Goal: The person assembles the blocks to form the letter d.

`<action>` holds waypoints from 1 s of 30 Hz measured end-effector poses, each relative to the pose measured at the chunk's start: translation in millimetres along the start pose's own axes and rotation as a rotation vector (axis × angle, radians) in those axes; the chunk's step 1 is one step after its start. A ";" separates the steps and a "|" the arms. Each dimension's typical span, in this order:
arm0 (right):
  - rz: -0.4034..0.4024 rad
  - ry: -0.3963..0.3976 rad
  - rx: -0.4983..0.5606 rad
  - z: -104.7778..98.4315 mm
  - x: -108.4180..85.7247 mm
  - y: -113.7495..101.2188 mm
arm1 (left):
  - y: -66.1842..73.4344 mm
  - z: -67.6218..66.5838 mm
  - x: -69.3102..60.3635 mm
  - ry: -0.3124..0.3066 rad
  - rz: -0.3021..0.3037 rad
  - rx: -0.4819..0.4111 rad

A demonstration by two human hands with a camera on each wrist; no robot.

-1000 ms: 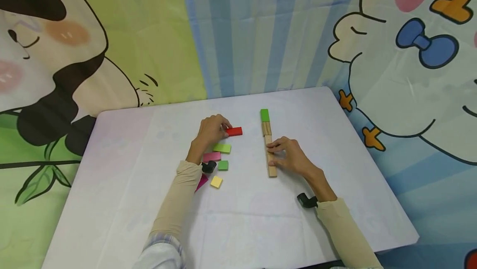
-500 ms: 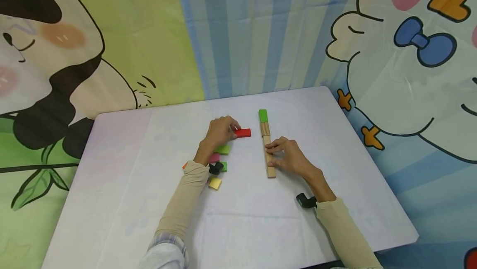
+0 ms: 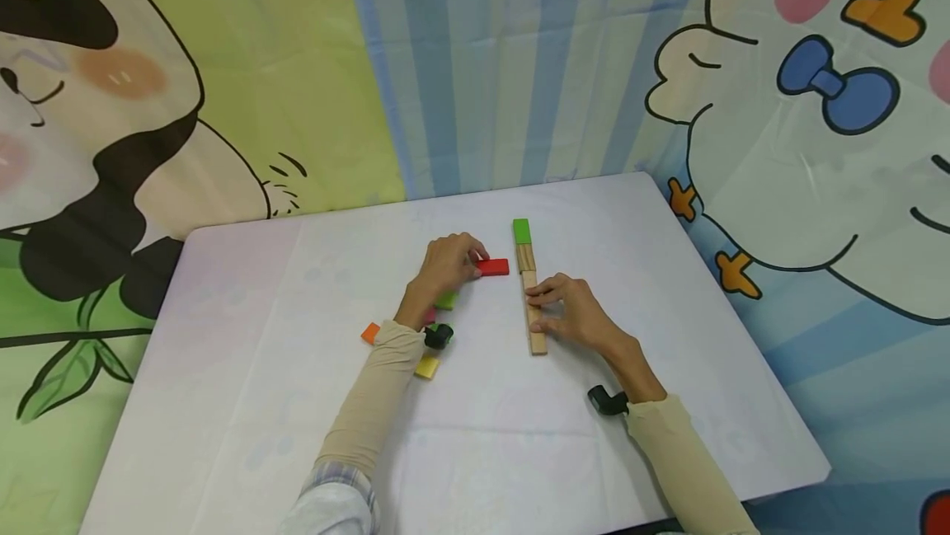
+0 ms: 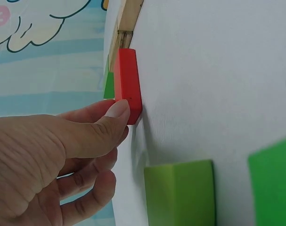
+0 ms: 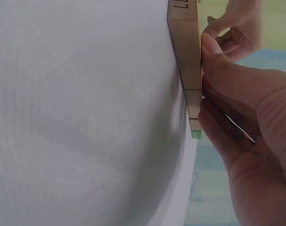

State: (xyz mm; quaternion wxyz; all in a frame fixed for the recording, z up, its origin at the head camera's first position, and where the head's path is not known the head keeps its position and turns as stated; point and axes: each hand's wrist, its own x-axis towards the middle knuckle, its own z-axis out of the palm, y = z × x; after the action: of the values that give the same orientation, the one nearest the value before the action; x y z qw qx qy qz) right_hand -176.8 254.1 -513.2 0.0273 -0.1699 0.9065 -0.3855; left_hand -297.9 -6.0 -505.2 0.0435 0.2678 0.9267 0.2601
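My left hand (image 3: 448,265) pinches one end of a red rectangular block (image 3: 495,267) between thumb and fingers. In the left wrist view that red block (image 4: 128,80) is held above or at the white surface; which, I cannot tell. To its right lies a straight row of end-to-end blocks: plain wooden blocks (image 3: 538,344), a grooved wooden block (image 3: 526,258) and a green block (image 3: 522,231) at the far end. My right hand (image 3: 575,310) rests its thumb and fingertips on the wooden part. In the right wrist view the fingertips touch a wooden block (image 5: 186,52).
Beside and under the left forearm lie a light green block (image 3: 446,301), an orange block (image 3: 369,333) and a yellow block (image 3: 426,367); others are partly hidden. All are on a white-covered table (image 3: 237,403). A cartoon-printed curtain (image 3: 482,65) hangs behind.
My left hand has carried the red block rightward, closer to the row, and its forearm now covers more of the loose blocks. My right hand has stayed on the row.
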 end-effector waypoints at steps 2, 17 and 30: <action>0.001 -0.003 0.000 0.2 0.4 0.3 | 1.2 1.6 1.5 -0.004 0.003 0.002; -0.005 0.004 0.007 1.0 2.2 2.6 | 8.3 5.8 5.6 -0.011 -0.005 0.003; -0.004 0.010 0.011 0.1 -0.4 -0.7 | 9.1 8.7 7.3 -0.016 0.014 -0.024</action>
State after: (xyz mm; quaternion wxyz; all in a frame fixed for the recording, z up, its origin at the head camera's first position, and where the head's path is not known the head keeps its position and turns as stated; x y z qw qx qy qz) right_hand -176.3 253.7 -512.8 0.0229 -0.1694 0.9043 -0.3912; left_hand -297.9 8.4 -507.7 0.0523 0.2757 0.9213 0.2694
